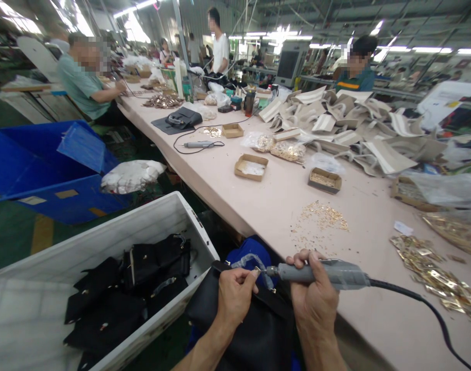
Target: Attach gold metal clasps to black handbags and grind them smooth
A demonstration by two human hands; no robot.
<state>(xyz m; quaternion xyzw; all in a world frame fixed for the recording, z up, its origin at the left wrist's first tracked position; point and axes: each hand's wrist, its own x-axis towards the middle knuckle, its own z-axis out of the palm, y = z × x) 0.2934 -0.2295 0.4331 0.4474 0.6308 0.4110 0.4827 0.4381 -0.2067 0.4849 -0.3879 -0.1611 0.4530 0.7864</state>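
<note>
My right hand [314, 293] is wrapped round a grey electric screwdriver [345, 274], its tip pointing left and its black cord trailing off to the right. Thumb and fingers of my left hand [235, 293] pinch a small gold-coloured metal fitting [257, 269] at the screwdriver's tip. Whether the tip touches a screw is too small to tell. Beneath both hands lies a black handbag [264, 330] on my lap, its handle [245, 260] wrapped in clear plastic. Part of the bag is hidden by my left hand and forearm.
A white bin [181, 206] with several black bags stands left, before a blue bin [38, 178]. On the table [220, 190] are small gold screws [324, 216], gold plates [432, 268], cardboard boxes [251, 175], another screwdriver [198, 145] and beige pieces [354, 129]. Other people sit and stand beyond.
</note>
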